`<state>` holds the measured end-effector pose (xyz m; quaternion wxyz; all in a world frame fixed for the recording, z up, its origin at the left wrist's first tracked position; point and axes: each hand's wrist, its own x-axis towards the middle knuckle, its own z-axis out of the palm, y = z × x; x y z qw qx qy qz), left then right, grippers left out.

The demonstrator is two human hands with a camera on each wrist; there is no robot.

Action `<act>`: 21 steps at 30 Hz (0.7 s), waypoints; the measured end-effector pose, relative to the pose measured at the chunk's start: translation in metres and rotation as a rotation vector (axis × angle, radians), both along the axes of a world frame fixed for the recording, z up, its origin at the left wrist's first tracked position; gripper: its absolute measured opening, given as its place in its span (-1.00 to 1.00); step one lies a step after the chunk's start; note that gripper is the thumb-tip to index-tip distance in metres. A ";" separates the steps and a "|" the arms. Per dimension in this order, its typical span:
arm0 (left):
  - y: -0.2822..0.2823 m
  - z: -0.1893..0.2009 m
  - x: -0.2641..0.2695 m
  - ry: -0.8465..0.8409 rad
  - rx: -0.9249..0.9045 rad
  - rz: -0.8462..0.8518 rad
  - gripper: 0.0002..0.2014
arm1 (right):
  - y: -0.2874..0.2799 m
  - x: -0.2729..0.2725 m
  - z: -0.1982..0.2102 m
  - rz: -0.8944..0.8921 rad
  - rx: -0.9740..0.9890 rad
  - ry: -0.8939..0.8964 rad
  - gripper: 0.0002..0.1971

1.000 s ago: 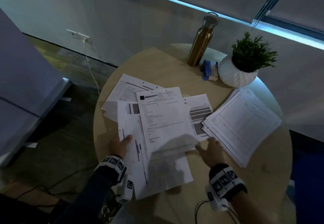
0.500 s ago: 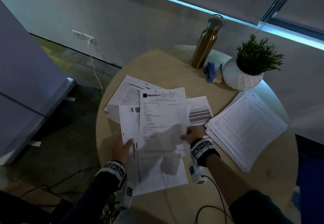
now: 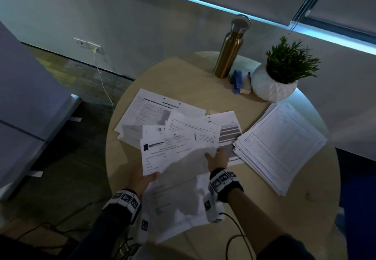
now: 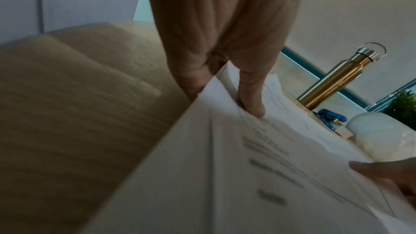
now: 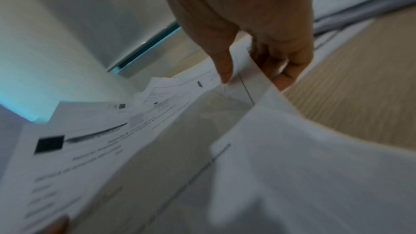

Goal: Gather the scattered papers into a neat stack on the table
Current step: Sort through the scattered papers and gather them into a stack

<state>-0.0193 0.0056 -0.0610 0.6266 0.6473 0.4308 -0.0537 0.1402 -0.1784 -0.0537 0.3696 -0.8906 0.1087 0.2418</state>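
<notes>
Several printed white sheets (image 3: 179, 158) are lifted over the near middle of the round wooden table (image 3: 305, 208). My left hand (image 3: 145, 179) pinches their left edge, thumb (image 4: 251, 99) on top. My right hand (image 3: 216, 156) pinches the right edge between thumb (image 5: 224, 70) and fingers. One more sheet (image 3: 179, 208) hangs below toward the near rim. Loose papers (image 3: 150, 113) lie spread behind, at centre left. A thicker stack of forms (image 3: 282, 145) rests on the right side of the table.
At the back of the table stand a gold metal bottle (image 3: 230, 52), a blue stapler (image 3: 237, 80) and a white pot with a green plant (image 3: 274, 82). A white cable (image 3: 103, 84) hangs from a wall socket beyond the table's left edge. Dark floor lies left.
My right hand came in from beside the right stack and took the sheets' right edge. Both hands have lifted the sheets and turned them, uncovering a form sheet beneath.
</notes>
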 end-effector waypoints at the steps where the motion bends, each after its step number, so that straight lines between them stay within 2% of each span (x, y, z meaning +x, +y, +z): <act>1: 0.000 0.001 -0.001 -0.002 -0.035 0.000 -0.53 | 0.001 0.002 -0.002 0.018 -0.017 0.009 -0.54; 4: 0.008 0.000 -0.003 0.013 -0.031 0.057 -0.49 | 0.004 0.003 0.001 0.257 -0.095 -0.023 -0.72; 6: 0.016 -0.017 -0.004 0.039 0.025 0.076 -0.18 | 0.006 -0.001 0.007 0.511 -0.124 -0.001 -0.75; 7: 0.019 -0.026 -0.003 0.043 0.040 0.059 -0.09 | 0.007 -0.004 0.010 0.628 -0.126 0.021 -0.73; 8: 0.019 -0.026 -0.002 0.022 0.054 0.056 -0.14 | 0.006 -0.007 0.010 0.713 -0.111 0.035 -0.71; 10: 0.012 -0.002 0.004 -0.013 0.065 0.098 -0.42 | 0.002 -0.011 0.006 0.722 -0.061 0.039 -0.68; 12: 0.012 0.007 0.006 -0.039 0.053 0.153 -0.66 | -0.007 -0.008 0.001 0.591 -0.096 -0.059 -0.65; 14: 0.016 0.009 0.003 -0.061 0.035 0.180 -0.68 | -0.018 -0.001 -0.003 0.515 -0.189 -0.189 -0.60; 15: 0.018 0.009 0.000 -0.063 0.021 0.170 -0.65 | -0.022 0.001 -0.001 0.538 -0.236 -0.201 -0.55; 18: 0.020 0.007 -0.008 -0.045 -0.026 0.077 -0.63 | -0.020 -0.008 0.002 0.669 -0.369 -0.091 -0.37; 21: 0.017 0.006 -0.014 -0.032 -0.032 0.133 -0.65 | 0.002 -0.034 0.002 0.751 -0.480 0.070 -0.32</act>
